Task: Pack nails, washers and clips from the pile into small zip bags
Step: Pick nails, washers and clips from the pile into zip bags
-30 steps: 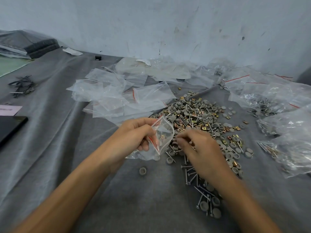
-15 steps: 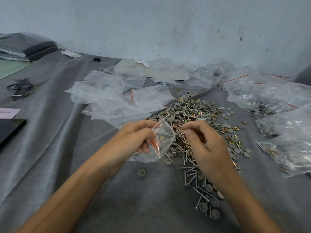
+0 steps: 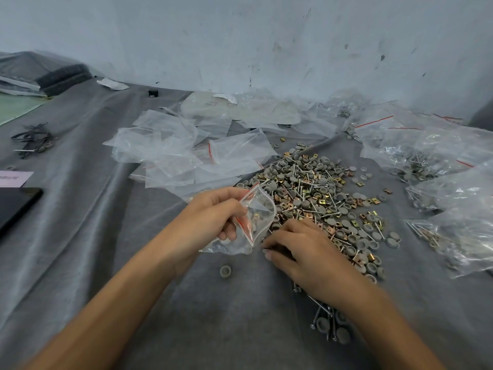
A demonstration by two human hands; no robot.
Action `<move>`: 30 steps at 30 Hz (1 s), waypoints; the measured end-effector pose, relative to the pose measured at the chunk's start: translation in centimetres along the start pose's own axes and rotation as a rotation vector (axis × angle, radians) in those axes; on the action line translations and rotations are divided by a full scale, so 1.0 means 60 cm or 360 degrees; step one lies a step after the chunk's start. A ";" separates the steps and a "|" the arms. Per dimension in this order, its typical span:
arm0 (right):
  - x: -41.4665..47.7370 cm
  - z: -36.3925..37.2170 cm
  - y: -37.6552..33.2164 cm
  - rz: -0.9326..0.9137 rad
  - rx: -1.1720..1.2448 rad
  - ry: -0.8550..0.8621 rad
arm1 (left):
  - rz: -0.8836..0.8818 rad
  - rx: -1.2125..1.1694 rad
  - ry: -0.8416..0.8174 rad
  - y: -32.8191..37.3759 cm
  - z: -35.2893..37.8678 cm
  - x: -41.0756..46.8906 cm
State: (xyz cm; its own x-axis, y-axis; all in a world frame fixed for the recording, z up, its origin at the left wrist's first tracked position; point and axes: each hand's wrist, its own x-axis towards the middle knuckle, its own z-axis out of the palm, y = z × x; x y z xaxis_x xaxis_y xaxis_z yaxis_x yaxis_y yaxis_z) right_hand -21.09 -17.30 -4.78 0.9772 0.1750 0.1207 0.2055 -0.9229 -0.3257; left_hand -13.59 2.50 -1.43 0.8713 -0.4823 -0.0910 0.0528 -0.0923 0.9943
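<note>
My left hand (image 3: 213, 212) grips a small clear zip bag (image 3: 260, 218) with a red seal line, mouth open toward the right; a few grey washers and a brass clip lie inside. Just beyond it spreads the pile (image 3: 314, 188) of grey washers, brass clips and nails on grey cloth. My right hand (image 3: 306, 252) lies palm down at the pile's near edge, right below the bag. Its fingers are curled, with thumb and forefinger pinching a thin nail on the cloth. More nails and washers (image 3: 324, 320) trail under my right wrist.
Empty zip bags (image 3: 173, 156) lie heaped left of the pile; filled bags (image 3: 440, 156) crowd the right side. One loose washer (image 3: 225, 270) sits on the cloth near my left wrist. A dark phone (image 3: 13, 206), paper slip (image 3: 13, 178) and black ties (image 3: 32, 140) lie far left.
My right hand has dropped from the bag's mouth to the cloth at the pile's near edge. My left hand keeps the bag in about the same place.
</note>
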 end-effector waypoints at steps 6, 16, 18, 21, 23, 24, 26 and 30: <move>0.002 -0.007 0.010 0.0009 0.0123 0.0230 | 0.0000 -0.0006 -0.0002 0.000 0.000 0.001; 0.000 -0.018 -0.011 -0.0074 0.0531 0.1081 | -0.0030 0.0012 -0.0016 -0.003 0.005 0.001; 0.000 -0.016 -0.016 -0.0110 0.0561 0.1027 | -0.0023 0.0020 -0.0027 -0.004 0.005 0.003; -0.001 -0.016 -0.023 -0.0075 0.0644 0.0932 | -0.0002 -0.0010 -0.0015 -0.006 0.002 0.003; -0.005 -0.017 -0.027 -0.0060 0.0791 0.0893 | 0.0023 -0.0042 0.0003 -0.007 -0.002 0.006; -0.008 -0.017 -0.030 -0.0051 0.0865 0.0863 | 0.0030 -0.0065 0.0023 -0.007 -0.004 0.007; -0.011 -0.010 -0.037 -0.0100 0.0867 0.0735 | 0.0038 -0.0106 0.0071 -0.008 -0.008 0.009; -0.015 0.015 -0.061 -0.0276 0.0407 0.0469 | 0.0052 -0.0136 0.0094 -0.009 -0.012 0.010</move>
State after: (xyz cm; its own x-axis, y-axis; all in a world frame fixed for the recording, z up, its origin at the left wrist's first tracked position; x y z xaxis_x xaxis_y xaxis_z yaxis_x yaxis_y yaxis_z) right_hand -22.67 -13.74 -4.52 0.8774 0.1803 0.4447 0.4084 -0.7672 -0.4946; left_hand -12.71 2.88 -1.98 0.9003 -0.4314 -0.0578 0.0633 -0.0014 0.9980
